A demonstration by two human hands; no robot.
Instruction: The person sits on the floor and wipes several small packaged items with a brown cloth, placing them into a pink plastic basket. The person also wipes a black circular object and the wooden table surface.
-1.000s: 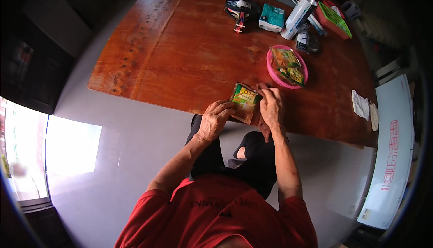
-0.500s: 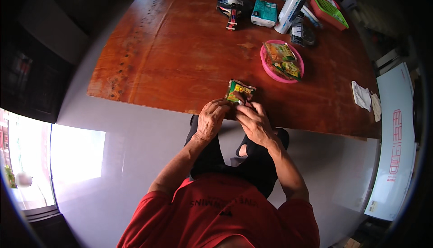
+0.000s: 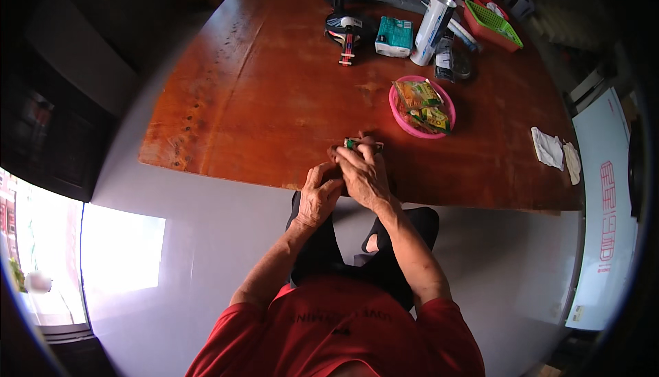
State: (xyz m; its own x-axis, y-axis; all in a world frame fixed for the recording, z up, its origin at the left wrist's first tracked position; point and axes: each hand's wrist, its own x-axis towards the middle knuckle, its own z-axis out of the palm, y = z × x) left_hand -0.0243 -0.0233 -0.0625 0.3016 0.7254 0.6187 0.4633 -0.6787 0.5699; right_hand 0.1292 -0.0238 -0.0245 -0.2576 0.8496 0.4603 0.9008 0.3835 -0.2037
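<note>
At the near edge of the table point(image 3: 247, 116), my two hands work close together over a small green and yellow food packet point(image 3: 350, 144). My right hand point(image 3: 367, 181) reaches across the packet and covers most of it; its fingers close on it. Just left and nearer to me, my left hand point(image 3: 318, 197) has its fingers curled, their tips by the right hand's fingers. What it pinches, if anything, is hidden. Something dark brown shows around the packet and fingers; I cannot tell if it is shadow. Beyond, a pink bowl point(image 3: 419, 135) holds several similar packets point(image 3: 419, 96).
Farther back stand a teal and white tissue pack point(image 3: 394, 36), a silver tube point(image 3: 434, 28) and a dark can point(image 3: 444, 61). A racket-like black thing point(image 3: 347, 34) lies left of them. At back right is a green and red basket point(image 3: 494, 24). White cloths point(image 3: 548, 148) lie at the right edge.
My right hand has moved left and farther over the packet, which was mostly visible before and is now largely covered. My left hand has shifted slightly. The whole view has tilted a little.
</note>
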